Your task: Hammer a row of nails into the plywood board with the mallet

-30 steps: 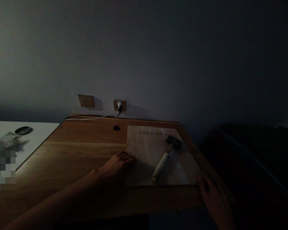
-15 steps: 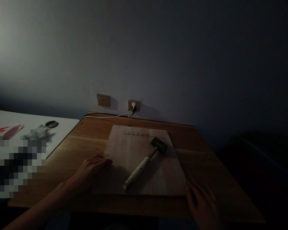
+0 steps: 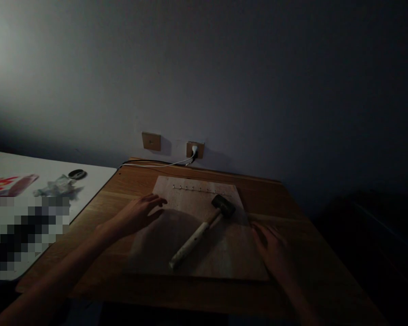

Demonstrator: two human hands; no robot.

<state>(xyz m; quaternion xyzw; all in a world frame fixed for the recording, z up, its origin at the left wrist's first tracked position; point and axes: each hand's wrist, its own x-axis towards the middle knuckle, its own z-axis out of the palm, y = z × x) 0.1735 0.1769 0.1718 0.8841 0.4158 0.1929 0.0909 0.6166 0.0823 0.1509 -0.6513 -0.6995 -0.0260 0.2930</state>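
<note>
A pale wooden board (image 3: 183,226) lies flat on the brown table. Along its far edge runs a row of several small metal nails (image 3: 193,189). On top of the board rests a mallet (image 3: 190,244), its dark head toward the back right and its light handle pointing to the front left. My left hand (image 3: 144,210) hovers over the board's left side, fingers apart and holding nothing. At the board's right edge, my right hand (image 3: 272,242) has its thumb and fingers apart, with fingertips by the edge; whether they touch it is hard to tell.
A brown wooden table (image 3: 105,213) stands against the grey wall. Cables (image 3: 156,164) run along its back edge to a wall socket (image 3: 195,150). On the left, a white table (image 3: 95,174) carries a crumpled plastic bag (image 3: 59,188), a red-and-white packet and a black roll.
My left hand has lifted from the board's left edge and moved forward over it. My right hand has slid forward along the right edge. The mallet still lies on the board.
</note>
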